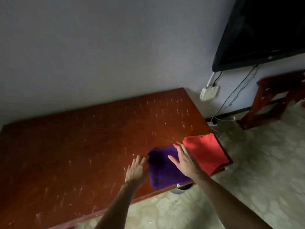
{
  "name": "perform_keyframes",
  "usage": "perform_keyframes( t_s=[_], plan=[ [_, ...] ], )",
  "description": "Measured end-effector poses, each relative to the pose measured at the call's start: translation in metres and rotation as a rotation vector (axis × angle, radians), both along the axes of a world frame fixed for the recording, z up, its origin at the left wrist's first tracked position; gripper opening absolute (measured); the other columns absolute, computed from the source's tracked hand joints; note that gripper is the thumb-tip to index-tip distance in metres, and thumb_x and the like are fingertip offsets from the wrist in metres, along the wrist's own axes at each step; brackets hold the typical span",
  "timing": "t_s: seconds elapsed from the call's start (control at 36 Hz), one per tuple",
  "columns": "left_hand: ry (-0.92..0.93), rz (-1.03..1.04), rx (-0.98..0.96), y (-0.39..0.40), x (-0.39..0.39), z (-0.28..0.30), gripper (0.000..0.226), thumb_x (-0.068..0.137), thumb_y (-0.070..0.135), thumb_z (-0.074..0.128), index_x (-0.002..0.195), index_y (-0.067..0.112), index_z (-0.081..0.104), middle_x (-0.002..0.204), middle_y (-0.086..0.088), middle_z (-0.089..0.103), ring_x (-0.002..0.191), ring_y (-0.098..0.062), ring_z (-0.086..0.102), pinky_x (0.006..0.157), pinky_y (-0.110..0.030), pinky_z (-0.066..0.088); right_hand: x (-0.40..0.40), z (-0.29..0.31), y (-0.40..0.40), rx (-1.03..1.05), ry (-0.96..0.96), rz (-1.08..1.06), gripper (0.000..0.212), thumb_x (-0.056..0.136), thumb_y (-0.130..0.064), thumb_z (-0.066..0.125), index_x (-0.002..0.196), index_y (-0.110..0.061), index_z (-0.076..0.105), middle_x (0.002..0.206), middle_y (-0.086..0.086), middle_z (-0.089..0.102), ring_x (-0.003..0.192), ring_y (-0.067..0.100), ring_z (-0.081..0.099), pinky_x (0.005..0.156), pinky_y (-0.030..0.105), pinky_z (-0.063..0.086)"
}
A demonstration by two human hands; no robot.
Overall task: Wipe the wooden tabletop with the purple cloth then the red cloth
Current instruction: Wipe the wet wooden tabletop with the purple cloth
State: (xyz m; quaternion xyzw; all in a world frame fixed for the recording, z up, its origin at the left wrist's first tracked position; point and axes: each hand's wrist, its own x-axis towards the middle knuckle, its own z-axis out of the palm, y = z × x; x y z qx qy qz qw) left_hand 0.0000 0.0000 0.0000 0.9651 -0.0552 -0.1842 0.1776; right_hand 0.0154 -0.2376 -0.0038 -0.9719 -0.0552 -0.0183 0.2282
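- The wooden desk (92, 138) is a broad reddish-brown slab, glossy, flecked all over with pale scratches or streaks; it runs from 9 o'clock toward 2 o'clock against a plain grey wall (99, 47).
- The left hand (137, 169) lies flat at about 6 o'clock, palm down on the bare wood, fingers (139, 160) straight and slightly spread, tips just beside the purple cloth's left edge; whether they touch it is hard to tell in the dim light.
- The purple cloth (163, 171) is a plush, fuzzy, roughly square folded pad at the desk's near edge, with a small white tag at its lower corner.
- The right hand (184, 160) rests open on the purple cloth's right side, fingers extended and fanned, gripping nothing.
- The red cloth (206, 151) is a smoother flat square at 4 o'clock on the desk's corner, touching the purple one.
- A dark screen (264, 30) hangs at 1 o'clock.
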Motion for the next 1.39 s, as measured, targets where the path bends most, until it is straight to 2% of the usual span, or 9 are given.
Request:
perform_keyframes(
  t_s=[0.14, 0.25, 0.33, 0.47, 0.64, 0.86, 1.08, 1.25, 1.39],
  plan=[
    [-0.101, 0.089, -0.004, -0.011, 0.008, -0.02, 0.055, 0.098, 0.041, 0.02, 0.139, 0.016, 0.045, 0.132, -0.006, 0.048, 0.12, -0.029, 0.052, 0.094, -0.046, 0.045, 0.006, -0.017, 0.019, -0.107, -0.068, 0.089, 0.068, 0.099, -0.067, 0.039, 0.146, -0.02, 0.055, 0.152, 0.003, 0.052, 0.13, 0.023, 0.057, 0.106, 0.034, 0.045],
    [-0.247, 0.099, -0.031, -0.017, 0.011, -0.045, 0.051, 0.097, 0.029, 0.034, 0.146, 0.017, 0.042, 0.119, -0.002, 0.056, 0.099, -0.024, 0.058, 0.078, -0.04, 0.051, 0.002, -0.057, 0.031, -0.071, -0.009, 0.204, 0.073, 0.101, -0.068, 0.034, 0.157, -0.021, 0.04, 0.166, -0.002, 0.034, 0.15, 0.015, 0.036, 0.12, 0.035, 0.031],
    [-0.256, 0.045, -0.031, -0.018, 0.013, -0.059, 0.052, 0.098, 0.031, 0.037, 0.148, 0.018, 0.04, 0.119, 0.0, 0.057, 0.098, -0.021, 0.055, 0.081, -0.038, 0.048, -0.005, -0.084, 0.035, -0.159, 0.042, 0.303, 0.076, 0.101, -0.072, 0.029, 0.162, -0.028, 0.025, 0.171, -0.006, 0.016, 0.158, 0.014, 0.015, 0.123, 0.05, 0.025],
    [-0.32, 0.066, -0.048, -0.015, 0.016, -0.079, 0.051, 0.099, 0.038, 0.04, 0.143, 0.013, 0.045, 0.114, -0.004, 0.057, 0.094, -0.022, 0.055, 0.079, -0.037, 0.047, 0.007, -0.091, 0.029, -0.219, 0.006, 0.36, 0.077, 0.1, -0.073, 0.033, 0.163, -0.031, 0.021, 0.172, -0.008, 0.011, 0.159, 0.013, 0.008, 0.127, 0.048, 0.015],
    [-0.31, 0.16, -0.121, -0.024, 0.032, -0.082, 0.054, 0.1, 0.042, 0.037, 0.144, 0.013, 0.045, 0.123, -0.01, 0.055, 0.105, -0.028, 0.054, 0.09, -0.045, 0.046, 0.04, -0.089, 0.017, -0.232, -0.05, 0.425, 0.075, 0.1, -0.07, 0.039, 0.162, -0.031, 0.026, 0.172, -0.007, 0.014, 0.159, 0.012, 0.008, 0.127, 0.047, 0.016],
    [-0.423, 0.21, -0.136, -0.052, 0.04, -0.092, 0.042, 0.101, 0.034, 0.042, 0.138, 0.015, 0.047, 0.117, -0.003, 0.054, 0.096, -0.022, 0.053, 0.084, -0.038, 0.045, 0.12, -0.092, 0.006, -0.27, -0.088, 0.454, 0.073, 0.098, -0.068, 0.039, 0.162, -0.033, 0.026, 0.171, -0.007, 0.019, 0.159, 0.014, 0.013, 0.127, 0.046, 0.016],
    [-0.495, 0.282, -0.181, -0.094, 0.099, -0.097, 0.047, 0.102, 0.038, 0.042, 0.141, 0.011, 0.044, 0.134, -0.007, 0.052, 0.116, -0.022, 0.053, 0.097, -0.042, 0.046, 0.245, -0.09, -0.004, -0.338, -0.113, 0.593, 0.07, 0.101, -0.069, 0.028, 0.162, -0.035, 0.022, 0.171, -0.007, 0.019, 0.158, 0.015, 0.016, 0.127, 0.044, 0.015],
    [-0.469, 0.274, -0.056, -0.112, 0.113, -0.108, 0.059, 0.102, 0.047, 0.038, 0.151, 0.014, 0.037, 0.149, -0.004, 0.046, 0.134, -0.019, 0.047, 0.11, -0.038, 0.036, 0.326, -0.089, -0.008, -0.324, -0.135, 0.69, 0.071, 0.1, -0.07, 0.027, 0.162, -0.036, 0.024, 0.17, -0.007, 0.021, 0.158, 0.014, 0.017, 0.128, 0.041, 0.012],
    [-0.463, 0.216, 0.027, -0.112, 0.113, -0.111, 0.055, 0.103, 0.047, 0.037, 0.151, 0.021, 0.04, 0.153, -0.002, 0.044, 0.143, -0.017, 0.04, 0.111, -0.038, 0.031, 0.389, -0.088, 0.0, -0.302, -0.116, 0.616, 0.073, 0.097, -0.074, 0.024, 0.161, -0.039, 0.025, 0.17, -0.009, 0.023, 0.157, 0.014, 0.019, 0.127, 0.045, 0.016]
  ],
)
